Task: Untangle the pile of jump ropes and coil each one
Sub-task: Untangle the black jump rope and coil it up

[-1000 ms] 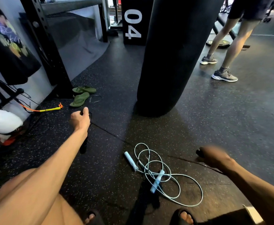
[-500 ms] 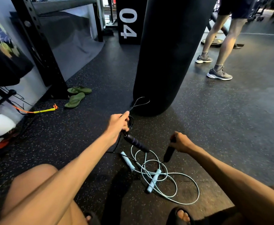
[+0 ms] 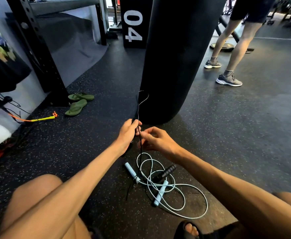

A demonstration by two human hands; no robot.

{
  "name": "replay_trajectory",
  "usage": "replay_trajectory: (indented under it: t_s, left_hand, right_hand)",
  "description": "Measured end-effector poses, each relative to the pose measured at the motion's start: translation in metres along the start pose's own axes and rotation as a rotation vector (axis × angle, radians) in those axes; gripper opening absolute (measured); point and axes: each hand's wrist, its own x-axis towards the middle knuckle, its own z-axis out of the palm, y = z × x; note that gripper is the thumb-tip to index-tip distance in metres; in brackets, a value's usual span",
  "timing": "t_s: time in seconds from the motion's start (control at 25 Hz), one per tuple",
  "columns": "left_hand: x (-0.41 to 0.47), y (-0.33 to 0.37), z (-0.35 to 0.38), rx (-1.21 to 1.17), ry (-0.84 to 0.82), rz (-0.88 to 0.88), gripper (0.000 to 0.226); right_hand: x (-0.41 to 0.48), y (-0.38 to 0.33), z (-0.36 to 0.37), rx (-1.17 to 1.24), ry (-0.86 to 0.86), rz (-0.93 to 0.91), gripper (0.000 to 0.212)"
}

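hands: both meet at mid-frame above the floor point(image 3: 244, 135), with the arms reaching out from bare knees at the bottom edge
left hand point(image 3: 128, 133): fingers are curled tight round gathered strands of the black rope point(image 3: 141, 147); a thin loop of cord sticks up out of the fist toward 12 o'clock
right hand point(image 3: 156, 140): just beside the left at its 3 o'clock, fingers half bent, thumb and fingertips pinching the same cord where it drops from the left fist
black rope: hangs from the hands toward 6 o'clock; its run along the dark floor is hard to follow
black handle point(image 3: 169, 170): lies tilted on the floor at 5 o'clock of the hands, against the pale loops
light blue rope point(image 3: 160, 192): loose loops on the floor at 6 o'clock of the hands, its two handles apart
punching bag point(image 3: 175, 57): black, at 12 to 1 o'clock, just beyond the hands
flip-flops point(image 3: 79, 104): green pair at 10 o'clock, beside the black rack point(image 3: 37, 54)
yellow handle point(image 3: 41, 119): on the floor at 9 o'clock, with an orange cord
box point(image 3: 132, 26): marked 04, at 12 o'clock, behind the bag
legs point(image 3: 234, 54): another person's, in grey trainers, at 2 o'clock, well apart
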Motion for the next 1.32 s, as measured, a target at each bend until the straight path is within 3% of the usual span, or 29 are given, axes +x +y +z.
replay_trajectory:
  t_s: [0.12,0.24,0.36,0.44,0.64,0.96,1.08,1.2,1.28,1.32]
  left_hand:
    - [-0.003,0.003,-0.005,0.099,-0.059,0.038,0.023]
    - [0.000,0.001,-0.020,0.068,-0.120,0.006,0.028]
    - [0.003,-0.003,-0.036,0.243,-0.109,0.044,0.029]
    - [0.006,-0.004,-0.044,0.294,-0.074,0.049,0.028]
    - [0.017,0.007,-0.076,0.156,0.121,0.030,0.035]
    - [0.018,0.020,-0.094,-0.152,0.310,0.028,0.036]
    - [0.016,0.025,-0.096,-0.201,0.200,-0.030,0.034]
    - [0.008,0.023,-0.083,-0.171,0.023,-0.076,0.032]
    - [0.003,0.021,-0.069,-0.147,-0.053,-0.092,0.031]
    - [0.000,0.019,-0.062,-0.145,-0.074,-0.102,0.031]
  right_hand:
    - [-0.001,-0.005,0.001,-0.019,-0.020,-0.067,0.014]
    - [0.009,-0.008,-0.013,-0.186,0.235,-0.174,0.015]
    - [0.019,-0.009,-0.046,-0.360,0.503,-0.215,0.016]
    - [0.020,-0.007,-0.072,-0.433,0.662,-0.181,0.019]
    - [0.012,0.019,-0.147,-0.466,0.921,0.032,0.030]
    - [-0.002,0.039,-0.166,-0.620,0.865,0.232,0.042]
    - [0.002,0.046,-0.167,-0.599,0.787,0.273,0.043]
    - [0.006,0.046,-0.153,-0.601,0.686,0.271,0.029]
    - [0.010,0.037,-0.135,-0.710,0.591,0.190,0.023]
    - [0.012,0.031,-0.123,-0.754,0.526,0.109,0.030]
